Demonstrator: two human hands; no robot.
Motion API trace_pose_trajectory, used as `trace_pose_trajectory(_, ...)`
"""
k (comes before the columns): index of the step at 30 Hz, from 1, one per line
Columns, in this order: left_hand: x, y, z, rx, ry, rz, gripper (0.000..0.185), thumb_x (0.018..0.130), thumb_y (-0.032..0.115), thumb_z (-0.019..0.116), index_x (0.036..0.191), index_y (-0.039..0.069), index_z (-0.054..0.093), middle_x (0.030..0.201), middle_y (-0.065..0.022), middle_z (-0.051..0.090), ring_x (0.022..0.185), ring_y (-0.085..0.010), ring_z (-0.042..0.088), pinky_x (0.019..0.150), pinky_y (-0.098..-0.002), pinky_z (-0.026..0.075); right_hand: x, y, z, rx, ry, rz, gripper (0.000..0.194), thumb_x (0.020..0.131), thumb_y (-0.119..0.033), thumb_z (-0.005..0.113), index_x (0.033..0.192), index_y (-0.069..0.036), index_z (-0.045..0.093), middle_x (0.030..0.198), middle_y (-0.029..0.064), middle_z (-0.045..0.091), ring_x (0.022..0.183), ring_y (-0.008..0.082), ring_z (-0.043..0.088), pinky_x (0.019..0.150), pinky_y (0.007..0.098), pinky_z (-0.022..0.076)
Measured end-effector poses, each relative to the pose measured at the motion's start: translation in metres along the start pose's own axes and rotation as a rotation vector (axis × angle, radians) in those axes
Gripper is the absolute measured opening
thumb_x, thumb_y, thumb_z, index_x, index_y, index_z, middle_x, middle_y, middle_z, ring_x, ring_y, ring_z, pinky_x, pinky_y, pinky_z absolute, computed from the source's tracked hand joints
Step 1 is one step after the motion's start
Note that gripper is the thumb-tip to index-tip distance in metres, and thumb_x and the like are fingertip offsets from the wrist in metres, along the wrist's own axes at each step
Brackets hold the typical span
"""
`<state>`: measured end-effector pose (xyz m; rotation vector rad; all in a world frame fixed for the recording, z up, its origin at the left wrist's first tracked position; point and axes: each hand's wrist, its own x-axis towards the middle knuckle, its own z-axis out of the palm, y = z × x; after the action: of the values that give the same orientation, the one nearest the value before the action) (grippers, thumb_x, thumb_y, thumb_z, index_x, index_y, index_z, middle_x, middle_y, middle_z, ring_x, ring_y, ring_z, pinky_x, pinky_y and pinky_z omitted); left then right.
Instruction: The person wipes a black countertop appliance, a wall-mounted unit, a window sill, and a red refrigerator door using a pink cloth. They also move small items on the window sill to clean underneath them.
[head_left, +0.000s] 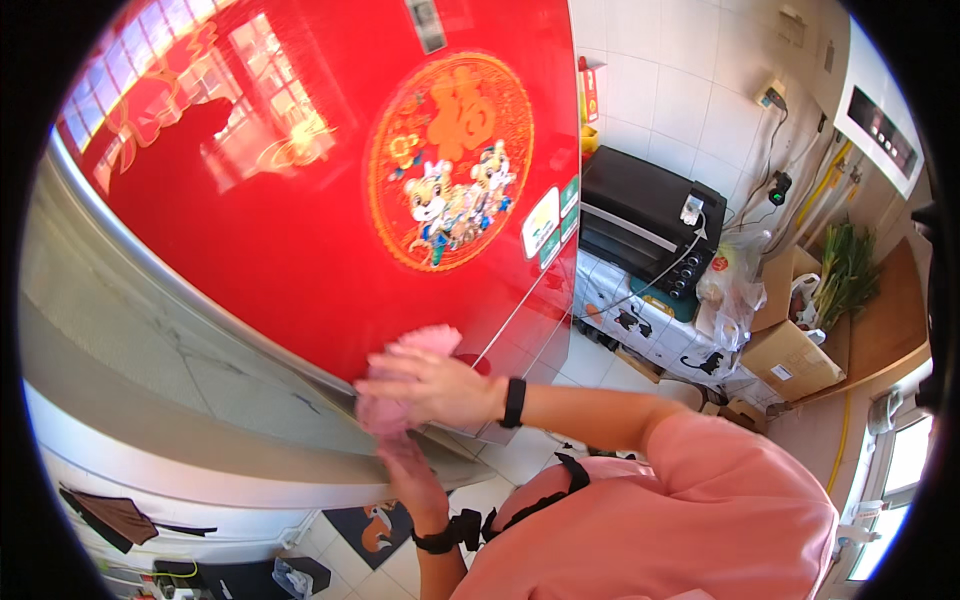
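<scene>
A pink cloth (435, 341) is bunched at the lower edge of a glossy red refrigerator door (292, 277). My right hand (427, 386), with a black band at the wrist, lies over the cloth and holds it. Just below, my left hand (414, 476) is blurred and reaches up to the cloth's lower end; its fingertips are partly hidden, so its grip is unclear. A round red and gold sticker (454, 161) with two cartoon tigers decorates the door. The silver door edge (225, 307) runs beside my hands.
A black toaster oven (645, 217) stands on a cloth-covered table to the right, with a white cord hanging across it. Beyond are plastic bags (735, 277) and a cardboard box (795, 360) near green onions (847, 270). A fox-patterned mat (375, 532) lies on the tiled floor.
</scene>
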<state>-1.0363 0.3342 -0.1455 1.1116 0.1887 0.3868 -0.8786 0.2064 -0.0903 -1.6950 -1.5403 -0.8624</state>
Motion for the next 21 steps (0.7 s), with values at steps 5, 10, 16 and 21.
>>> trace_pose_trajectory(5,-0.014,0.005,0.005,0.172,-0.106,0.051,0.072,0.117,0.051,0.021,0.171,0.003,0.018,0.179,-0.0116,0.018,0.165,-0.0286,0.015,0.133,-0.0449,0.009,0.198,0.035,-0.107,-0.183,0.305,-0.094,0.05,0.1,-0.032,0.065,0.144,-0.011,0.056,0.147,0.0178,0.055,0.144,0.0396,0.047,0.122,0.0555,0.0328)
trace_pose_trajectory(10,-0.015,0.016,0.001,0.256,-0.223,0.034,0.078,0.116,0.055,0.022,0.172,0.003,0.01,0.18,-0.0113,0.012,0.166,-0.0263,0.01,0.134,-0.042,0.008,0.269,0.039,-0.156,-0.069,0.56,-0.282,0.03,0.093,-0.029,0.074,0.113,-0.007,0.077,0.125,0.0213,0.065,0.128,0.0402,0.057,0.109,0.0526,0.0447)
trace_pose_trajectory(16,-0.029,0.021,-0.021,0.382,-0.337,0.039,0.071,0.113,0.03,0.03,0.171,0.001,0.002,0.18,-0.0153,0.007,0.166,-0.0308,0.011,0.132,-0.043,0.011,0.028,-0.015,-0.029,-0.134,-0.174,-0.039,0.062,0.094,-0.019,0.07,0.154,-0.017,0.055,0.165,0.007,0.047,0.156,0.0358,0.037,0.128,0.0607,0.0284)
trace_pose_trajectory(21,-0.034,0.026,-0.041,0.554,-0.464,0.092,0.077,0.109,0.007,0.04,0.17,-0.001,-0.007,0.18,-0.0186,0.002,0.166,-0.0335,0.01,0.131,-0.0433,0.012,0.084,-0.012,-0.05,-0.234,0.019,-0.072,0.071,0.09,-0.021,0.075,0.157,-0.015,0.051,0.164,0.0077,0.048,0.157,0.0369,0.036,0.129,0.0612,0.0264)
